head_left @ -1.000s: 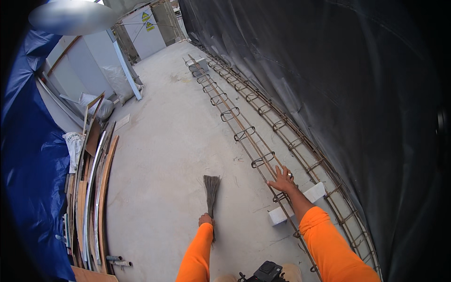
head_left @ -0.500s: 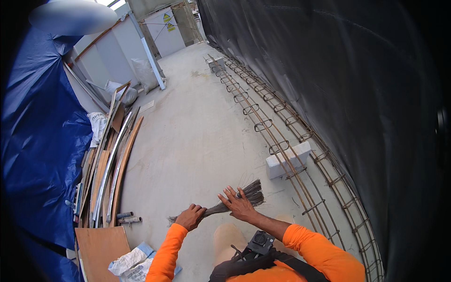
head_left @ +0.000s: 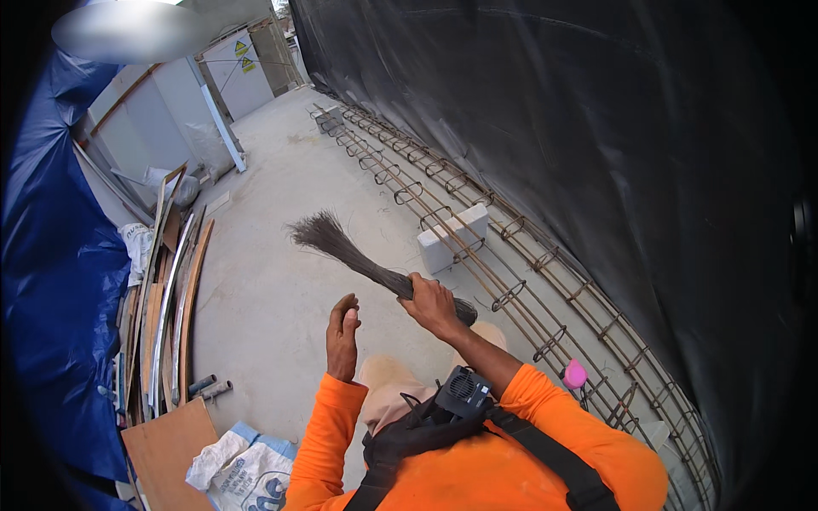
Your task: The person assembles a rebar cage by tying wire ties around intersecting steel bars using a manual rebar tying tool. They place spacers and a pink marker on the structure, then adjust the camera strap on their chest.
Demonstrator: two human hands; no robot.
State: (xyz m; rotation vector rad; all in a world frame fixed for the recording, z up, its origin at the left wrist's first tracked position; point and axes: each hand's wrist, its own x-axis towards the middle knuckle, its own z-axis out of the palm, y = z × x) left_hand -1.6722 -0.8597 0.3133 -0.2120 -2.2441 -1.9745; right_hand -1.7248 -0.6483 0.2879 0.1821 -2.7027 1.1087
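Note:
A bundle of thin dark tie wires (head_left: 362,260) stretches slantwise in front of me, its frayed end fanning out at the upper left. My right hand (head_left: 433,305) is closed around it near the other end, which pokes out past my wrist side. Just left of the bundle, my left hand (head_left: 342,336) is raised, fingers loosely bent and thumb apart, holding nothing I can see. To the right lies a long rebar cage (head_left: 460,243) with spaced stirrups, propped on a pale block (head_left: 454,238).
A second rebar cage (head_left: 588,294) runs along the black sheeting (head_left: 596,153). By the near cage is a pink rounded object (head_left: 574,375). Timber strips (head_left: 192,298), a plywood board (head_left: 170,456), a white-and-blue sack (head_left: 247,468) and blue tarpaulin (head_left: 60,281) are at the left.
The bundle has swung round, so its flared end now points up-left instead of right. My left hand has let go of it; my right hand has gripped it. The view has shifted right.

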